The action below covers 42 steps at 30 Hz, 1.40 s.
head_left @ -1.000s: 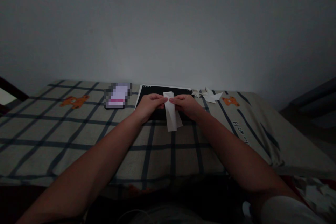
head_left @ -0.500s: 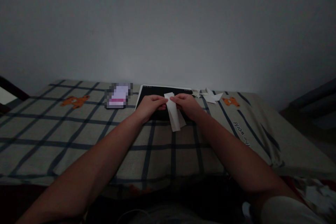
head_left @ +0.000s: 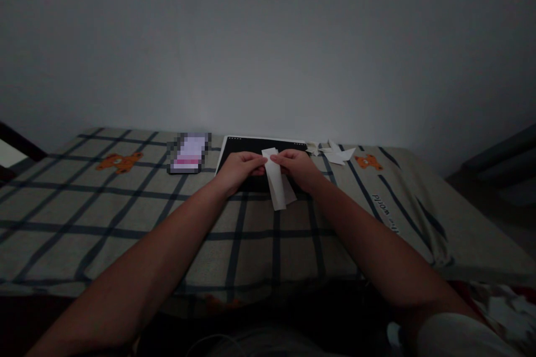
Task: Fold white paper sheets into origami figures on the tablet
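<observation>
Between my two hands is a folded strip of white paper, its layers fanning apart toward me at the lower end. My left hand pinches the strip's upper left edge with thumb and fingers. On the upper right edge, my right hand pinches it too, the thumb lying on top of the paper. Both hands are over a black board or pad with a pale border, which they partly cover.
A phone with a blurred screen lies left of the black pad. Folded white paper pieces lie to its right. A checked cloth covers the table, which meets a grey wall. White scraps are at lower right.
My hands keep the same pinch in nearly the same place. The lower end of the paper strip has shifted very slightly to the left.
</observation>
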{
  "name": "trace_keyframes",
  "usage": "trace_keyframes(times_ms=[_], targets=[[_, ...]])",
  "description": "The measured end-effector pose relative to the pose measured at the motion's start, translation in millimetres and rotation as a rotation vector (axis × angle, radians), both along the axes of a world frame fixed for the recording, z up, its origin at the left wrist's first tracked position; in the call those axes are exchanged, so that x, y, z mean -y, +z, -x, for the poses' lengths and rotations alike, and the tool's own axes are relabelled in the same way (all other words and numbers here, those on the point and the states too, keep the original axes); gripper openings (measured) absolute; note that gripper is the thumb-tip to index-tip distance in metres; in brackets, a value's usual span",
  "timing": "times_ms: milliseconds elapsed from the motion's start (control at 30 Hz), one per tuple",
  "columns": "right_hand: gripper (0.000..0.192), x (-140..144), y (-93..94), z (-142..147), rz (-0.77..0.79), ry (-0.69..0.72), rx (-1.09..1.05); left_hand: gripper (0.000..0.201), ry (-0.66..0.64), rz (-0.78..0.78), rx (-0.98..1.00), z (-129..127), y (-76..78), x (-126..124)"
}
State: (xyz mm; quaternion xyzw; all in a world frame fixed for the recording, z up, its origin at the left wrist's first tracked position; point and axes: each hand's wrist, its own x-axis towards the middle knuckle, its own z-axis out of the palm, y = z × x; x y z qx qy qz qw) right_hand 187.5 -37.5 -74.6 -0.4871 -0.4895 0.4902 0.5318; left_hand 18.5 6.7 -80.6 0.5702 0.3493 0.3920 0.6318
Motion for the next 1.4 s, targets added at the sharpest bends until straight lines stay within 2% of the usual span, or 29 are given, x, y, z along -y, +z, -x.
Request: trace_keyframes(times_ms=[300, 500, 733, 900, 1067, 1200, 1400], targets=[[0.026, -1.9, 0.9, -2.5, 0.005, 0.092, -0.069, 0.022, 0.013, -0.015, -0.027, -0.5, 0.6, -0.7], [0.026, -1.7, 0.8, -2.4, -0.049, 0.018, -0.011, 0.023, -0.013, -0.034, -0.027, -0.3, 0.4, 0.2], [0.031, -1.8, -0.4, -1.2, -0.043, 0.028, 0.004, 0.023, -0.02, 0.004, -0.04, 0.0, 0.6, 1.1], [0.029, -2.7, -1.7, -1.0, -0.088, -0.032, 0.07, 0.025, -0.053, -0.015, -0.059, -0.4, 0.2, 2.6], [0.029, -5.0, -5.0, -2.6, -0.035, 0.021, 0.011, 0.026, 0.047, -0.065, -0.063, -1.1, 2.1, 2.5], [0.028, -4.1, -5.7, -3.9, -0.002, 0.092, 0.07, 0.027, 0.122, -0.124, -0.067, -0.2, 3.5, 0.7], [0.026, -2.8, -3.7, -4.3, -0.08, -0.023, 0.159, 0.031, 0.06, -0.061, -0.043, 0.4, 1.2, -0.7]])
